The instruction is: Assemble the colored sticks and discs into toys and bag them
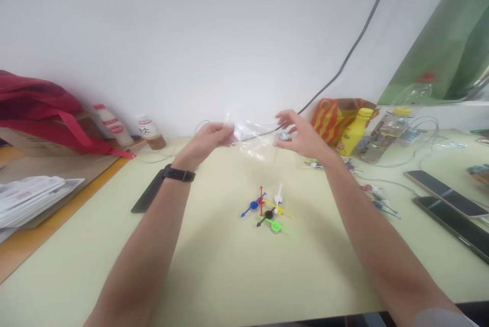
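Head-worn camera faces down toward left hand (204,141) and right hand (303,136).

A clear plastic bag (252,141) is glinting at twelve o'clock between the left hand (206,141) and right hand (301,136), while blue, red, white, yellow, black and green plastic arrows (269,214) are brightening the pale-green bench (214,266), an orange-striped bag (328,120) is showing at one o'clock and a crimson bag (34,108) is showing at ten.

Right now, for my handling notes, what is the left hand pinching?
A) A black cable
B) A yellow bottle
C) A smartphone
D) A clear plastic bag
D: the left hand pinches the upper edge of the clear plastic bag, which hangs out toward the right hand.
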{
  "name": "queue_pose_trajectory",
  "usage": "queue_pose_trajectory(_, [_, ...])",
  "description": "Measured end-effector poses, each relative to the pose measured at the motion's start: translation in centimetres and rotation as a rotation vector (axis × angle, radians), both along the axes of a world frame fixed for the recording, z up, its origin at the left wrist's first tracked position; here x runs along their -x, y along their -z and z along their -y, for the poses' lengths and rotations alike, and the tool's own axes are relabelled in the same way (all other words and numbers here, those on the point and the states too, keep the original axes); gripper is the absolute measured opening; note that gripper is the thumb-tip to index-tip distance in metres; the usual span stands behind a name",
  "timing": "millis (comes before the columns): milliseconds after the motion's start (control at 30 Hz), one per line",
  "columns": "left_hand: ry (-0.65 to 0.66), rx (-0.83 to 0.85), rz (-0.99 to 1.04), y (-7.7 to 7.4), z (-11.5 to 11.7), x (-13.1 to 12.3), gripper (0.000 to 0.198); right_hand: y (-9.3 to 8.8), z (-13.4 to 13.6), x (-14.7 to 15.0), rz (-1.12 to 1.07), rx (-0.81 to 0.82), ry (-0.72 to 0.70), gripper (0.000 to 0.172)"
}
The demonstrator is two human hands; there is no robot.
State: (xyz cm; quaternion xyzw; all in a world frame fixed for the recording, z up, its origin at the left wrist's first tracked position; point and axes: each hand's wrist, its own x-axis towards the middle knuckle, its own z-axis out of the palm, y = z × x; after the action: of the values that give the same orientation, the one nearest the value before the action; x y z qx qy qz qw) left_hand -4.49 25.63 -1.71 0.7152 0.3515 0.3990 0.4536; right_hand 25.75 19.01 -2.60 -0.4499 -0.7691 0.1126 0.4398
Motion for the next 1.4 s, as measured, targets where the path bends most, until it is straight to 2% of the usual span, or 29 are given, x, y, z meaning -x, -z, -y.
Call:
queue_pose_trajectory(133, [-0.019, 0.146, 0.072, 0.2, -0.4, 0.1, 0.044, -0.3, 0.7, 0.4, 0.133, -0.029, -0.091, 0.071])
queue_pose_trajectory(333, [0.065, 0.307, 0.123, 0.3, -0.5, 0.4, 0.034, -0.6, 1.0, 1.5, 0.212, -0.093, -0.188, 0.063])
queue_pose_trajectory(433, [0.107, 0.328, 0.137, 0.5, -0.8, 0.6, 0.031, -0.7, 0.9, 1.4, 0.176, -0.096, -0.181, 0.052])
queue_pose_trajectory(600, [0.063, 0.377, 0.204, 0.8, -1.4, 0.9, 0.034, -2.0, 1.9, 0.7, 0.134, -0.159, -0.153, 0.019])
queue_pose_trajectory(700, [0.074, 0.449, 0.275, 0.9, -1.6, 0.8, 0.031, -3.1, 3.0, 1.0, 0.227, -0.167, -0.194, 0.027])
queue_pose_trajectory(767, [0.045, 0.521, 0.358, 0.9, -1.7, 0.7, 0.026, -3.2, 3.4, 1.6, 0.291, -0.21, -0.153, 0.037])
queue_pose_trajectory(833, [0.021, 0.604, 0.443, 1.0, -1.7, 0.4, 0.022, -2.9, 3.2, 2.4, 0.315, -0.282, -0.064, 0.038])
queue_pose_trajectory(933, [0.019, 0.657, 0.456, 1.5, -1.9, 0.1, 0.021, -2.2, 2.5, 3.4, 0.289, -0.396, 0.023, 0.014])
queue_pose_trajectory(967, [0.014, 0.636, 0.409, 1.8, -2.0, 0.1, 0.022, -2.0, 2.3, 3.5, 0.27, -0.423, 0.027, 0.01])
queue_pose_trajectory(1033, [-0.004, 0.54, 0.202, 2.3, -2.1, 0.2, 0.025, -1.9, 2.0, 3.5, 0.221, -0.451, 0.023, 0.013])
queue_pose_trajectory(1100, [-0.012, 0.379, -0.1, 2.6, -2.1, 0.2, 0.032, -2.1, 2.1, 3.3, 0.181, -0.447, 0.013, 0.014])
queue_pose_trajectory(1167, [-0.025, 0.177, -0.295, 2.5, -1.7, 0.2, 0.039, -2.4, 2.4, 3.0, 0.173, -0.421, -0.006, 0.014])
queue_pose_trajectory(1200, [-0.029, 0.081, -0.309, 2.2, -1.3, 0.1, 0.041, -2.6, 2.6, 2.9, 0.178, -0.402, -0.024, 0.014])
queue_pose_trajectory(1267, [0.006, -0.059, -0.179, 1.4, -0.4, -0.2, 0.047, -2.9, 2.9, 2.9, 0.185, -0.363, -0.07, 0.015])
queue_pose_trajectory(1333, [0.183, -0.128, -0.077, 0.3, 0.7, -0.7, 0.051, -3.1, 3.1, 3.0, 0.181, -0.331, -0.124, 0.014])
queue_pose_trajectory(1400, [0.397, -0.165, -0.108, -0.5, 1.8, -1.1, 0.058, -3.2, 3.3, 3.2, 0.166, -0.305, -0.172, 0.012])
